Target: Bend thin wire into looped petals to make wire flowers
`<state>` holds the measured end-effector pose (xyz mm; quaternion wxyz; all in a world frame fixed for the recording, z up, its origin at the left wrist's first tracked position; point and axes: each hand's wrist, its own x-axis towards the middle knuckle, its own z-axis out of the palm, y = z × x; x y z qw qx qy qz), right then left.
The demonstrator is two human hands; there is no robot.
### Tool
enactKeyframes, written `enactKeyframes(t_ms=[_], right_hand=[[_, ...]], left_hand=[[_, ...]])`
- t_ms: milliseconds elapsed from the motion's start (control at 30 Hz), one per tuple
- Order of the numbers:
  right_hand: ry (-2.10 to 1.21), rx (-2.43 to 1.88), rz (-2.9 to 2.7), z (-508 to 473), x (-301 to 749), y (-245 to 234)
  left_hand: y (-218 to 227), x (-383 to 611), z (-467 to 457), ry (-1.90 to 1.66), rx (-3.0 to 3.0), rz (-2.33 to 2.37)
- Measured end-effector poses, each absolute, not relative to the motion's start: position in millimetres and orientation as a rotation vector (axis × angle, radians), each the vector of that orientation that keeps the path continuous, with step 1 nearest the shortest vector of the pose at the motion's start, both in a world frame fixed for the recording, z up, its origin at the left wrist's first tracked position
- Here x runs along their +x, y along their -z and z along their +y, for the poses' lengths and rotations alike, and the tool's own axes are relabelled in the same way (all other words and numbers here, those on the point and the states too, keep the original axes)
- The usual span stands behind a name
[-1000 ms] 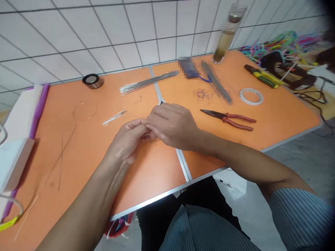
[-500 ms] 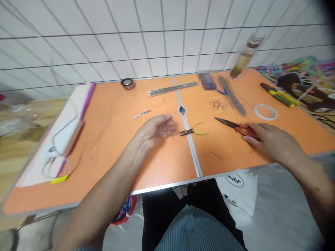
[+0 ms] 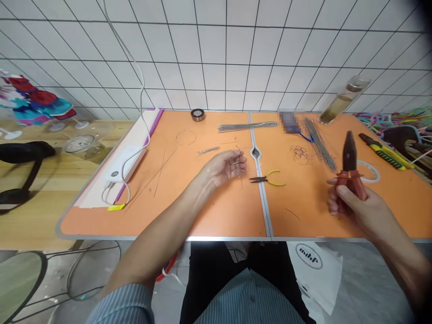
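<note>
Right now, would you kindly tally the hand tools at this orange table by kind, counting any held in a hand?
Pliers: 2 (red-handled pliers in the right hand; small yellow-handled pliers)
Yellow-and-green-handled tool, kind unclear: 1
Total: 3

**Landmark:** metal centre strip (image 3: 262,202) of the orange table (image 3: 175,220).

**Left hand** (image 3: 219,168)**:** left of the strip, palm up, fingers curled on a small bent wire piece (image 3: 239,167).

**Right hand** (image 3: 354,202)**:** right of the strip and well apart from it, gripping red-handled pliers (image 3: 351,173) upright, jaws closed and pointing up.

**Adjacent to strip:** small yellow-handled pliers (image 3: 270,181) lie flat on the right, tips just beside it.

**Far end of strip:** a bundle of straight steel wires (image 3: 248,127) lies across it.

**Left of strip:** short wire pieces (image 3: 208,150) and a roll of tape (image 3: 197,114).

**Right of strip:** loose wire rings (image 3: 300,154).
</note>
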<state>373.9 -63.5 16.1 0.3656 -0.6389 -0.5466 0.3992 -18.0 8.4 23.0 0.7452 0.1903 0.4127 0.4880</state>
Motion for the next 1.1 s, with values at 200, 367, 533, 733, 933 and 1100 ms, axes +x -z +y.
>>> enactKeyframes(t_ms=[200, 367, 533, 733, 933, 1100], right_hand=[[-1.679, -1.340, -1.235, -47.7, 303.5, -39.5], [-1.539, -1.401, -1.679, -22.6, 286.2, -52.9], [-1.506, -1.378, -1.752, -9.9, 275.1, -69.6], [-1.249, -1.423, -1.899, -10.1, 263.8, -77.5], [-1.448, -1.377, -1.818, -10.1, 260.6, -81.9], [-1.652, -1.355, -1.684, -9.7, 257.9, -85.8]], left_hand=[[-23.6, -23.1, 10.6, -1.083, 0.417, 0.880], [-27.3, -24.4, 10.3, -1.102, 0.388, 0.864], [-29.1, -25.6, 9.8, -1.112, 0.367, 0.828], [-31.9, -25.9, 9.4, -1.130, 0.355, 0.811], [-31.6, -24.7, 8.1, -1.141, 0.353, 0.802], [-29.9, -25.3, 7.5, -1.129, 0.365, 0.770]])
